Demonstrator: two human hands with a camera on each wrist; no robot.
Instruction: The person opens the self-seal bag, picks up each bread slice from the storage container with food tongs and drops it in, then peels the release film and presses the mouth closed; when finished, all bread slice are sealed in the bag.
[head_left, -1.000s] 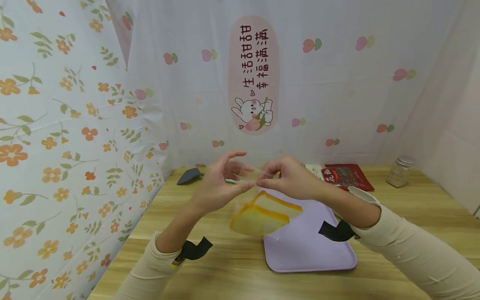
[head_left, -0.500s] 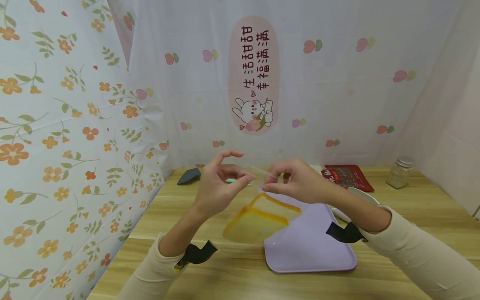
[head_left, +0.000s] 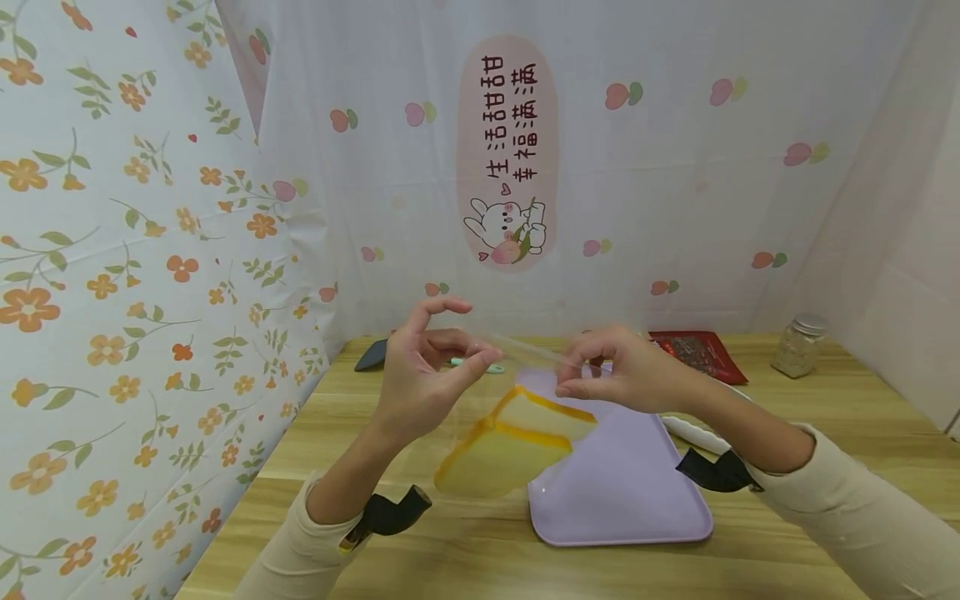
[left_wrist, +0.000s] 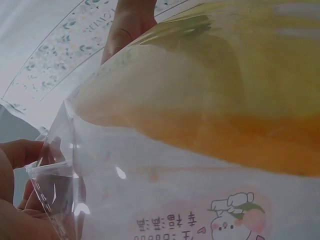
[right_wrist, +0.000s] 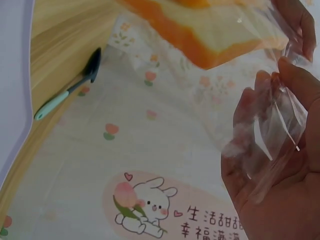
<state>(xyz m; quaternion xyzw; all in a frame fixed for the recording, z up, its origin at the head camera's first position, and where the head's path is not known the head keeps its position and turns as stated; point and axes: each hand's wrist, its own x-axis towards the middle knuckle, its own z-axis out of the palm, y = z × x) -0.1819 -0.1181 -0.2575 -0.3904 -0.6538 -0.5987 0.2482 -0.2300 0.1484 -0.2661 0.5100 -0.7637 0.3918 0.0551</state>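
Note:
A clear plastic bag (head_left: 498, 458) hangs tilted between my hands, above the table and partly over the lilac tray (head_left: 622, 500). Yellow bread-slice shapes with orange crusts (right_wrist: 205, 52) show on or in it; I cannot tell which. My left hand (head_left: 423, 375) pinches the bag's upper edge between thumb and finger, its index finger raised and bent. At the other end of that edge, my right hand (head_left: 630, 371) holds the film with bent fingers. The edge (head_left: 525, 348) is stretched in a line between them. In the right wrist view, crumpled film (right_wrist: 275, 130) lies against the fingers.
A spatula with a dark head (head_left: 371, 357) and a mint handle (right_wrist: 52, 105) lies at the back left. A red packet (head_left: 697, 354) and a lidded glass jar (head_left: 800, 346) stand back right. Beside the tray lies a white curved object (head_left: 693, 435), partly behind my right forearm.
My hands have moved apart, the left one leftward and the right one rightward and slightly down. The bag's upper edge has been drawn out longer, and its body has shifted left and down.

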